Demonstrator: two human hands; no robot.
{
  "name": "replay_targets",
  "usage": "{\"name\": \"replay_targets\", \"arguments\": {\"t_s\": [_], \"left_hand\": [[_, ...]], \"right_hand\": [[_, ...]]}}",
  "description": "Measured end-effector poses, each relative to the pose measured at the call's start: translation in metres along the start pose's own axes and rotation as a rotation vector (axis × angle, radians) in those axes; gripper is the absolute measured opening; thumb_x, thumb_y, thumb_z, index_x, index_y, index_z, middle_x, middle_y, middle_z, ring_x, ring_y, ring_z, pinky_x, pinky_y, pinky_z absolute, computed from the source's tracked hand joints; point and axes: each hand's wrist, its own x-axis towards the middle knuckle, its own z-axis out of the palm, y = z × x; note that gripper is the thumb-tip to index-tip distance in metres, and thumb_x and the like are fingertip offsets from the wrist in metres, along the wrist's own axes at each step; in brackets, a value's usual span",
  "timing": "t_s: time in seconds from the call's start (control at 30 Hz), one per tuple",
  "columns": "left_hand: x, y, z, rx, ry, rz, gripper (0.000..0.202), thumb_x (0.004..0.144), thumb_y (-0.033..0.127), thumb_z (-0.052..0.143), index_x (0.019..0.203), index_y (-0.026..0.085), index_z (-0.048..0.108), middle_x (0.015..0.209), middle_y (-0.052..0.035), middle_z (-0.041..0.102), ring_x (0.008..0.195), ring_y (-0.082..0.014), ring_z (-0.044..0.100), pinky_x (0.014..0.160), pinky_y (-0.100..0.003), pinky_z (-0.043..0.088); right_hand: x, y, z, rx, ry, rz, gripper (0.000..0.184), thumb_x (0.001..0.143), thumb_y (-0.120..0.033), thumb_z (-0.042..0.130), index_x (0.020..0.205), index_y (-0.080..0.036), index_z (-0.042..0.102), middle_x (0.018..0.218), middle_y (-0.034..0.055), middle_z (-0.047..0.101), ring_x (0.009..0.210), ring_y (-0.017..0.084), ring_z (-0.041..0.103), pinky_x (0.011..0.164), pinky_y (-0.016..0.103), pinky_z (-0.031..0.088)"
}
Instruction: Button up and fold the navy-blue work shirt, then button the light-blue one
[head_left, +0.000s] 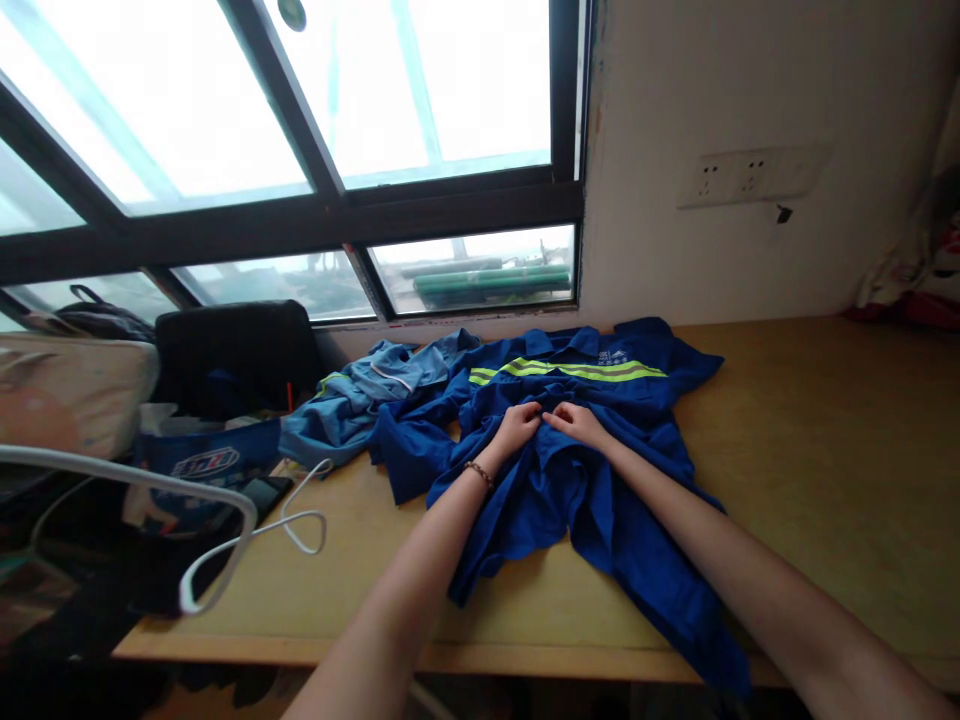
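Blue cloth, deep in shade, creased and bunched, makes up the work garment (551, 490), which lies spread on the table; clock positions are taken from the hands, twelve o'clock away from the wearer. Its nearest part, a long leg-like panel (660, 590), runs out between four and five o'clock and laps over the front edge. A shorter panel points to seven. At centre, the left hand (519, 425) and right hand (576, 422) meet almost tip to tip, each with fingers closed on a pinch of the cloth. A beaded bracelet (480, 474) circles the left wrist. Beyond, a yellow-green and grey reflective band (585, 371) crosses at twelve, with white printing (613, 356) at two, too small to read. Whether the blue cloth is one piece or two cannot be determined.

Surface: wooden table (825, 450), yellowish brown, pale front edge. A white cable (150, 476) loops between eight and nine. At nine to ten, a crumpled light-blue garment (375, 385) touches the dark one. Past it at nine stand a blue lettered bag (202, 470) and a black padded item (232, 360).

Room: red-and-white fabric (911, 275) sits between two and three. A dark-framed window (450, 210) spans ten to twelve, bright with daylight. The pale wall (675, 80) carries a socket panel (750, 175) between one and two.
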Motion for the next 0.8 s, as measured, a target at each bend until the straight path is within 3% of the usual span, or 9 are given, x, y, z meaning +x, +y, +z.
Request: {"name": "replay_targets", "arguments": {"t_s": [0.07,0.17,0.23,0.33,0.43,0.53,0.57,0.67,0.8], "left_hand": [[0.005,-0.005,0.002,-0.015,-0.023,0.010,0.013,0.068,0.016,0.046,0.069,0.011,0.058,0.058,0.0021,0.050,0.057,-0.0089,0.043,0.053,-0.018,0.032],[0.008,-0.009,0.005,-0.050,-0.046,-0.023,0.015,0.066,0.020,0.052,0.075,0.010,0.059,0.058,0.0018,0.051,0.055,-0.0088,0.044,0.052,-0.018,0.033],[0.006,-0.009,0.006,-0.075,-0.058,-0.054,0.020,0.067,0.023,0.054,0.080,0.010,0.059,0.058,0.0016,0.052,0.054,-0.0090,0.045,0.051,-0.019,0.034],[-0.005,-0.002,0.003,-0.098,-0.070,-0.064,0.029,0.071,0.033,0.053,0.088,0.011,0.059,0.065,-0.0005,0.056,0.058,-0.0111,0.050,0.054,-0.021,0.039],[-0.027,0.011,-0.006,-0.061,-0.092,-0.029,0.034,0.073,0.038,0.052,0.097,0.014,0.056,0.077,-0.0030,0.061,0.070,-0.0145,0.056,0.063,-0.024,0.045],[-0.054,0.024,-0.016,0.108,-0.100,0.061,0.037,0.070,0.035,0.058,0.102,0.018,0.055,0.095,-0.0050,0.061,0.086,-0.0184,0.057,0.077,-0.030,0.045],[-0.063,0.028,-0.017,0.190,-0.086,0.096,0.037,0.069,0.032,0.059,0.103,0.018,0.054,0.099,-0.0055,0.060,0.090,-0.0196,0.055,0.081,-0.031,0.044],[-0.081,0.037,-0.018,0.403,-0.034,0.196,0.037,0.070,0.016,0.055,0.107,0.018,0.053,0.105,-0.0072,0.058,0.096,-0.0207,0.053,0.085,-0.035,0.043],[-0.087,0.045,-0.019,0.582,0.031,0.356,0.039,0.071,0.004,0.045,0.106,0.018,0.055,0.108,-0.0081,0.057,0.099,-0.0215,0.051,0.086,-0.040,0.041]], "right_hand": [[-0.018,-0.020,-0.002,-0.138,0.050,-0.134,0.031,0.069,-0.038,0.058,0.091,-0.016,0.054,0.086,0.0058,0.057,0.079,0.018,0.052,0.070,0.030,0.041],[-0.052,-0.043,-0.003,-0.284,-0.076,-0.354,0.041,0.067,-0.023,0.060,0.106,-0.019,0.049,0.108,0.0087,0.051,0.102,0.022,0.044,0.086,0.034,0.037],[-0.069,-0.044,-0.003,-0.339,-0.141,-0.332,0.038,0.068,-0.012,0.053,0.106,-0.019,0.050,0.106,0.0082,0.052,0.102,0.020,0.044,0.086,0.033,0.037],[-0.077,-0.028,-0.004,-0.307,-0.064,-0.162,0.037,0.067,-0.004,0.046,0.100,-0.018,0.055,0.097,0.0065,0.057,0.095,0.019,0.048,0.084,0.031,0.039],[-0.071,-0.006,-0.007,-0.107,0.049,-0.019,0.027,0.066,-0.007,0.049,0.086,-0.020,0.062,0.083,0.0028,0.061,0.080,0.017,0.054,0.074,0.029,0.041],[-0.063,0.005,-0.009,0.210,0.144,0.141,0.010,0.068,-0.023,0.056,0.069,-0.019,0.064,0.065,0.0005,0.062,0.063,0.016,0.055,0.060,0.027,0.041],[-0.061,0.006,-0.009,0.341,0.172,0.198,0.013,0.068,-0.029,0.058,0.065,-0.018,0.064,0.062,0.0002,0.061,0.060,0.016,0.055,0.058,0.027,0.041],[-0.060,0.004,-0.011,0.780,0.222,0.357,0.020,0.064,-0.037,0.062,0.068,-0.017,0.063,0.063,0.0004,0.063,0.059,0.017,0.057,0.058,0.028,0.042],[-0.061,-0.001,-0.013,1.148,0.247,0.453,0.026,0.056,-0.026,0.069,0.081,-0.019,0.063,0.075,0.0008,0.066,0.065,0.016,0.060,0.066,0.029,0.045]]}}
